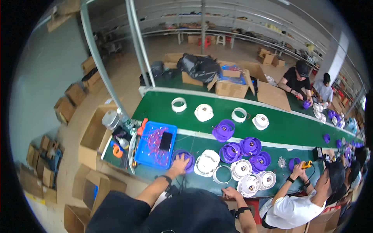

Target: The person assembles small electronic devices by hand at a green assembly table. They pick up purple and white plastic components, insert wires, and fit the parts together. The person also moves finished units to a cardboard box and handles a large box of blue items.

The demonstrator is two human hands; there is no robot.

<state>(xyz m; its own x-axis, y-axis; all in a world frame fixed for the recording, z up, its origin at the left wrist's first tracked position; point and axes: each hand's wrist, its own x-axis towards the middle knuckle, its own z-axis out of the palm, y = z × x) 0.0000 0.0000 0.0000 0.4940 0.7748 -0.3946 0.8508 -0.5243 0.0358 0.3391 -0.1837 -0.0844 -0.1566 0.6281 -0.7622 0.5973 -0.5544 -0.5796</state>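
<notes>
At the near edge of the green bench, my left hand [179, 164] grips a round purple plastic housing [189, 164], its fingers reaching over the rim. Further right my right hand [232, 192] is at the bench edge, fingers slightly bent and apart, with nothing seen in them. Close to it are a white housing [249, 185] with a metal part in its middle and a white ring [222, 174]. Between the hands lies a white square-based housing [206, 163]. A blue tray [146, 158] left of my left hand holds tangled red wires [156, 140] and a black phone-like slab [166, 141].
Purple housings [250, 146] cluster right of centre. More white parts [204, 112] sit on the green belt [167, 105] beyond. A co-worker in white [299, 204] holds a yellow tool [307, 164] at right. Cartons [95, 136] line the left; a bench post [99, 58] rises there.
</notes>
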